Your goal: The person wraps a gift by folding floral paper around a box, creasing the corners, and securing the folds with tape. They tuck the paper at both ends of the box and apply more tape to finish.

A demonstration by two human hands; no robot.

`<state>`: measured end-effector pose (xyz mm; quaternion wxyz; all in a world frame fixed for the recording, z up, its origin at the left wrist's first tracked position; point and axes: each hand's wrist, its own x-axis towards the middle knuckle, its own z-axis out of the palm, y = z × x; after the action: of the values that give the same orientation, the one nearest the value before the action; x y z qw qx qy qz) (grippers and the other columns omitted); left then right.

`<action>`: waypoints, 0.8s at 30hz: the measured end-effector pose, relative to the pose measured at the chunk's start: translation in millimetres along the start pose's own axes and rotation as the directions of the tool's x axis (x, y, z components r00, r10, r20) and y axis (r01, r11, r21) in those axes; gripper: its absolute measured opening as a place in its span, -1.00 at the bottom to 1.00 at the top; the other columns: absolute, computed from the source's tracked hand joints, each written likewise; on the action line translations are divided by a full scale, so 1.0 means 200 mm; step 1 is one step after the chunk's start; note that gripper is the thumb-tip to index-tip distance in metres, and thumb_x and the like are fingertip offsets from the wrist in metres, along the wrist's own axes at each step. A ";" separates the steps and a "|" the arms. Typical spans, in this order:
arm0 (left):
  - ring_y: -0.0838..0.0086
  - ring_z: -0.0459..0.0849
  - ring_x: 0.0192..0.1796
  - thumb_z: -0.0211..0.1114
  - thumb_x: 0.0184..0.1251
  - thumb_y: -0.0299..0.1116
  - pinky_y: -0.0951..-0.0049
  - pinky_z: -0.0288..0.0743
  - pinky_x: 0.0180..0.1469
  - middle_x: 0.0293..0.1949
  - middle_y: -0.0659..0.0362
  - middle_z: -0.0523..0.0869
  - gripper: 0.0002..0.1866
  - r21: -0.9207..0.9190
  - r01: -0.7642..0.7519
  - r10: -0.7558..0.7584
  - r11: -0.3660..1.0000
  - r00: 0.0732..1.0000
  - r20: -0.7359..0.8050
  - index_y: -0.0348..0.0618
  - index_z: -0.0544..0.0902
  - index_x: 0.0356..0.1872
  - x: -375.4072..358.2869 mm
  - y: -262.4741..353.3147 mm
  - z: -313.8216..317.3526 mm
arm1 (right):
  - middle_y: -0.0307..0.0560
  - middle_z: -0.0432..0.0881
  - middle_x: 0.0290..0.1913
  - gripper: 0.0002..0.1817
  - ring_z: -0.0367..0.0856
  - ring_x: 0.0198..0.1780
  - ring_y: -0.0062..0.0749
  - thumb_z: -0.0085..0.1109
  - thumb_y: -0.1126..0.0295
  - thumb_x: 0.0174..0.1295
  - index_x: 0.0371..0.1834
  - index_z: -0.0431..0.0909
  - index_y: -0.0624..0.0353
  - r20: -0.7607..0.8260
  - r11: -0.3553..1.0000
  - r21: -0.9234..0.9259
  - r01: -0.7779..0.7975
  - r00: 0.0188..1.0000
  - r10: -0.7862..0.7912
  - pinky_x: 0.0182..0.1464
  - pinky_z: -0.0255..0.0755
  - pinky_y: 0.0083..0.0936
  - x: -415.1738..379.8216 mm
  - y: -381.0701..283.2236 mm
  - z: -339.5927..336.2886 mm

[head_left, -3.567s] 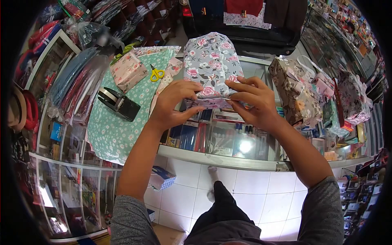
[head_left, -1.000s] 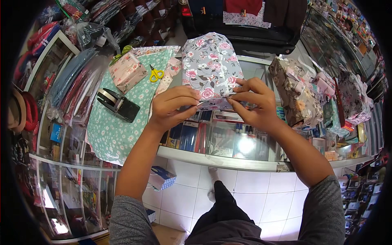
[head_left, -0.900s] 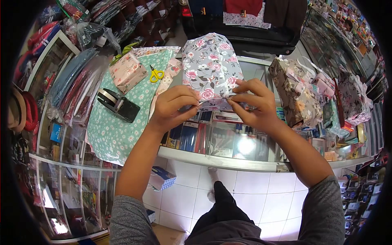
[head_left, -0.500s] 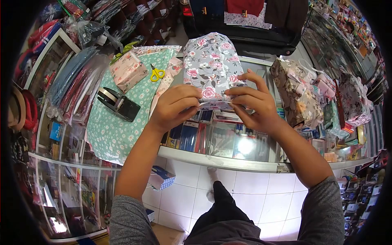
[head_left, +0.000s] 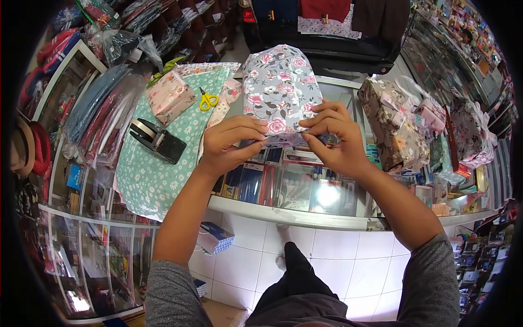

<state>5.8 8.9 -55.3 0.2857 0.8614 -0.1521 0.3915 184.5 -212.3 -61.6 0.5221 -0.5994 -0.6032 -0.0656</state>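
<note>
A box wrapped in grey rose-patterned paper (head_left: 283, 90) sits on the glass counter in front of me. My left hand (head_left: 231, 143) pinches the paper at the box's near left corner, thumb below and fingers on top. At the near right corner, my right hand (head_left: 335, 136) grips the paper edge between thumb and fingers. The near end of the box, under the edge, is partly hidden. Left of the box, yellow scissors (head_left: 208, 100) and a black tape dispenser (head_left: 158, 141) lie on green daisy-patterned paper (head_left: 163, 185).
A small pink floral package (head_left: 170, 97) rests on the paper at the left. Wrapped gifts (head_left: 395, 128) stand on the right of the glass counter (head_left: 305, 215). Plastic-bagged garments (head_left: 98, 114) are stacked far left. Behind the counter is a black seat-like object (head_left: 327, 52).
My right hand's fingers have come down and closed in on the near right corner. My left hand has shifted slightly at its corner. The box has hardly moved.
</note>
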 end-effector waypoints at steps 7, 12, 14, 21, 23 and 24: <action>0.20 0.89 0.04 0.58 0.13 -0.70 0.15 0.72 0.25 -0.14 0.03 0.90 -0.79 -0.075 0.066 -0.069 0.995 0.997 -0.027 -0.25 0.80 -0.23 -0.01 -0.02 0.01 | -0.18 0.86 -0.10 -0.90 0.71 0.12 -0.18 0.51 0.58 0.14 -0.34 0.77 0.16 -0.050 1.000 0.001 0.005 0.999 -0.005 0.57 0.32 0.08 0.00 0.02 0.02; 0.20 0.90 0.03 0.55 0.12 -0.71 0.23 0.73 0.21 -0.14 0.03 0.90 -0.77 -0.095 0.084 -0.087 0.992 0.996 -0.029 -0.27 0.81 -0.19 -0.01 -0.02 0.01 | -0.01 0.74 0.08 -0.81 0.70 0.14 -0.24 0.59 0.57 0.14 -0.28 0.71 0.23 -0.108 0.983 0.143 -0.113 0.986 0.129 0.38 0.53 -0.22 -0.01 0.02 0.03; 0.22 0.89 0.01 0.54 0.11 -0.70 0.29 0.73 0.18 -0.14 0.04 0.90 -0.76 -0.101 0.083 -0.087 0.991 0.995 -0.039 -0.28 0.83 -0.18 -0.01 -0.01 0.01 | 0.01 0.70 0.11 -0.79 0.69 0.14 -0.27 0.60 0.57 0.14 -0.26 0.71 0.23 -0.145 0.991 0.116 -0.070 0.986 0.087 0.30 0.56 -0.31 0.00 0.04 0.02; 0.22 0.84 0.01 0.52 0.12 -0.73 0.33 0.72 0.06 -0.09 0.07 0.83 -0.63 0.046 0.011 -0.013 0.999 0.999 0.031 -0.24 0.85 -0.02 -0.01 0.00 0.02 | 0.06 0.66 0.14 -0.75 0.71 0.13 -0.25 0.62 0.56 0.13 -0.15 0.76 0.24 -0.134 1.000 -0.022 0.009 0.991 -0.012 0.20 0.60 -0.38 0.01 0.01 0.00; 0.22 0.83 0.01 0.51 0.12 -0.74 0.33 0.72 0.05 -0.09 0.08 0.81 -0.63 0.082 -0.014 0.011 0.997 0.999 0.041 -0.25 0.85 -0.01 -0.01 0.00 0.01 | 0.07 0.66 0.13 -0.76 0.73 0.12 -0.22 0.62 0.56 0.13 -0.15 0.77 0.24 -0.126 0.999 -0.036 0.039 0.991 -0.044 0.17 0.62 -0.36 0.00 0.03 0.00; 0.21 0.83 0.02 0.53 0.12 -0.73 0.32 0.73 0.06 -0.09 0.08 0.81 -0.64 0.091 -0.040 0.037 0.995 0.999 0.037 -0.25 0.85 -0.03 0.00 0.00 0.01 | 0.08 0.67 0.12 -0.76 0.75 0.11 -0.19 0.61 0.57 0.12 -0.15 0.77 0.25 -0.119 0.996 -0.049 0.070 0.990 -0.076 0.15 0.64 -0.35 0.00 0.03 0.00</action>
<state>6.3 7.1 -57.2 0.2355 0.8773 -0.1557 0.3881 189.5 -210.1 -65.4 0.5413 -0.5835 -0.5903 -0.1345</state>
